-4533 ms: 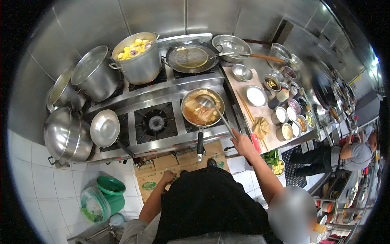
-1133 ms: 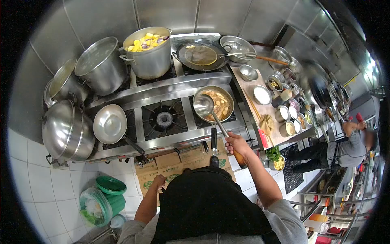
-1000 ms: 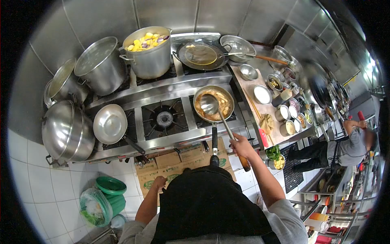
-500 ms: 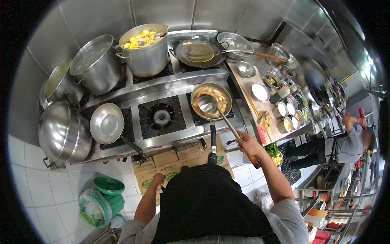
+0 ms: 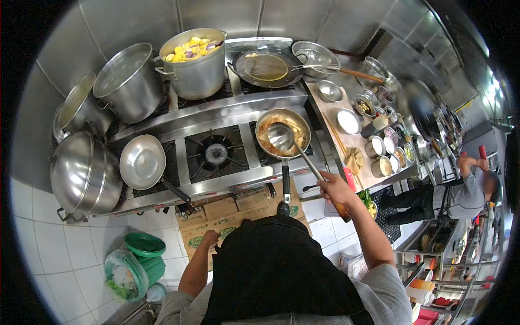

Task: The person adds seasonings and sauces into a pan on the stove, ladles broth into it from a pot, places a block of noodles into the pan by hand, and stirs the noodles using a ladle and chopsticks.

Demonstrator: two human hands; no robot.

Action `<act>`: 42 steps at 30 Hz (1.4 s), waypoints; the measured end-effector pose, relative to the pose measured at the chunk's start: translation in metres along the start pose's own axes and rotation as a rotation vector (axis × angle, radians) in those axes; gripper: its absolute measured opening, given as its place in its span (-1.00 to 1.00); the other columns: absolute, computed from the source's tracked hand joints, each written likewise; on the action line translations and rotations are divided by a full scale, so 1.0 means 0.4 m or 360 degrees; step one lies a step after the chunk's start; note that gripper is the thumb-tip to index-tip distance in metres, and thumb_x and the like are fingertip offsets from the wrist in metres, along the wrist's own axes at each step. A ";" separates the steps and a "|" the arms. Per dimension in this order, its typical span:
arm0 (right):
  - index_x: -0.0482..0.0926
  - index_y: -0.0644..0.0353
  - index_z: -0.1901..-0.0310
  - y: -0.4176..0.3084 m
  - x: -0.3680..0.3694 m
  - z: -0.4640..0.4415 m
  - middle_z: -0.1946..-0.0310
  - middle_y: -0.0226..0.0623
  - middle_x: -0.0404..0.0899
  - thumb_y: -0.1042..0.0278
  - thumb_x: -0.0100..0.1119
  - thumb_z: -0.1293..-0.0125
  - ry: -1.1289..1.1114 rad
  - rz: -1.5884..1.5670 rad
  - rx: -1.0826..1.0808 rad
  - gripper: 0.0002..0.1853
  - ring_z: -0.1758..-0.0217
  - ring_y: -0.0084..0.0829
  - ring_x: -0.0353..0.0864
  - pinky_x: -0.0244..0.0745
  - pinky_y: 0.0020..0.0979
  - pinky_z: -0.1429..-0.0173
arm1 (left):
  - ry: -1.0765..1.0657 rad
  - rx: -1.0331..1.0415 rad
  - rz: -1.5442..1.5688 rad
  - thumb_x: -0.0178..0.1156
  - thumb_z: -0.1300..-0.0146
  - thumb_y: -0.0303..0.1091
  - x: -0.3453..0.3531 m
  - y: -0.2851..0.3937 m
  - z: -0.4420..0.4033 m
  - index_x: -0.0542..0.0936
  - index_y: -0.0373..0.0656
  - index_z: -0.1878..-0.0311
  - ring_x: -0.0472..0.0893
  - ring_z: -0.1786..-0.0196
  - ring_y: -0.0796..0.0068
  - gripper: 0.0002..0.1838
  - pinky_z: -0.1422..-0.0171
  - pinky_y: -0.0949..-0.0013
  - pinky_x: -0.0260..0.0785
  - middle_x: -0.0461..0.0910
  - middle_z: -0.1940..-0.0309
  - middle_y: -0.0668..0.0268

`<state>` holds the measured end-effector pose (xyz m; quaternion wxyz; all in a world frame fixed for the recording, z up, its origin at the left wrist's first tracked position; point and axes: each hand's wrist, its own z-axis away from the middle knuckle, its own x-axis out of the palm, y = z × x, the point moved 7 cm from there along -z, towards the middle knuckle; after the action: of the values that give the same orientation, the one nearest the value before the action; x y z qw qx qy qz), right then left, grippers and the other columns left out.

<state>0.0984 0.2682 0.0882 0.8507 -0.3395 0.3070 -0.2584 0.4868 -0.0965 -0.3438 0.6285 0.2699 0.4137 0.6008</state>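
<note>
My right hand (image 5: 335,189) is wrapped round the handle of a metal ladle (image 5: 280,136). The ladle's bowl rests in a frying pan (image 5: 299,117) on the front right burner, among pale pieces in brown sauce. Toward my body points the pan's black handle (image 5: 286,181), which neither hand touches. My left hand (image 5: 210,238) hangs beside the black apron, over the cardboard on the floor, its fingers curled; whatever it may hold is too small to make out.
A large pot (image 5: 198,73) of yellow and purple pieces and a wok (image 5: 264,69) stand at the back. An empty pan (image 5: 142,162) sits left. Bowls and sauce containers crowd a board (image 5: 330,116) at right. A person (image 5: 466,192) stands far right.
Since the earliest frame the ladle has moved within the pan, with its bowl tilting over the sauce a second ago. My right hand now sits farther right. The person at far right has raised their arms.
</note>
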 end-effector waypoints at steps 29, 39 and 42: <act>0.36 0.10 -0.47 -0.002 -0.133 -0.005 0.24 0.27 0.67 0.27 0.21 -0.35 0.0145 0.1206 -0.0767 -0.35 0.07 0.20 0.69 0.58 -0.01 -0.08 | -0.0158 -0.0548 0.0078 0.11 -0.53 -0.13 0.006 -0.032 -0.047 0.60 -0.25 0.27 0.64 0.46 0.19 -0.63 0.37 0.07 0.56 0.60 0.46 0.12; 0.33 0.15 -0.47 -0.018 -0.186 -0.059 0.34 0.29 0.64 0.33 0.24 -0.29 0.0238 0.1716 -0.0525 -0.31 0.20 0.22 0.69 0.59 0.03 0.04 | -0.0121 -0.0717 0.0141 0.10 -0.53 -0.08 0.008 -0.049 -0.043 0.62 -0.35 0.25 0.71 0.37 0.19 -0.56 0.29 0.08 0.65 0.67 0.37 0.06; 0.29 0.15 -0.49 -0.007 -0.174 -0.077 0.30 0.27 0.66 0.32 0.24 -0.32 0.0356 0.1584 -0.0537 -0.30 0.16 0.21 0.69 0.59 0.08 0.05 | -0.0035 -0.0514 0.0082 0.10 -0.53 -0.10 0.017 -0.019 -0.050 0.61 -0.35 0.26 0.69 0.40 0.17 -0.57 0.31 0.09 0.64 0.65 0.40 0.06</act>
<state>0.0289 0.2986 0.0963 0.7661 -0.2553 0.5569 0.1944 0.4735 -0.0939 -0.3618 0.6527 0.1824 0.2977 0.6723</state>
